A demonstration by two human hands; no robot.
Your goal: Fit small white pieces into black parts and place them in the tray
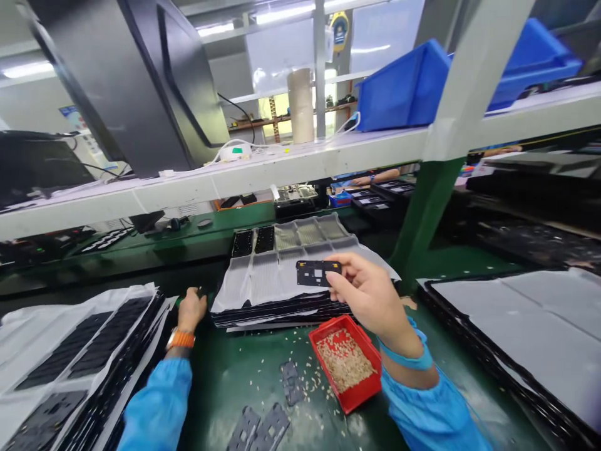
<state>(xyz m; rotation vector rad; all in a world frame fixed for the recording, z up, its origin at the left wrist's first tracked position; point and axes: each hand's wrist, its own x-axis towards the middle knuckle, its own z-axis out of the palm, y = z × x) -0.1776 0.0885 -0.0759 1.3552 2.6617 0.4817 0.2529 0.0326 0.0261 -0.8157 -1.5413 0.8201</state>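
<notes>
Head view: right hand [369, 291] pinches plate [312, 267] by one end, risking slips toward near edge of tabletop [211, 376]; left hand's [190, 310] grip unclear

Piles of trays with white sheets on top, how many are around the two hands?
3: a left pile beside the left hand, a middle pile behind the right hand, and a right pile at the picture's right edge. More could be hidden farther back.

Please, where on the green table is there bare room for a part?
Between the left sleeve and the loose black plates, the green table looks bare. Left of the red bin is crowded with scattered pale bits.
</notes>
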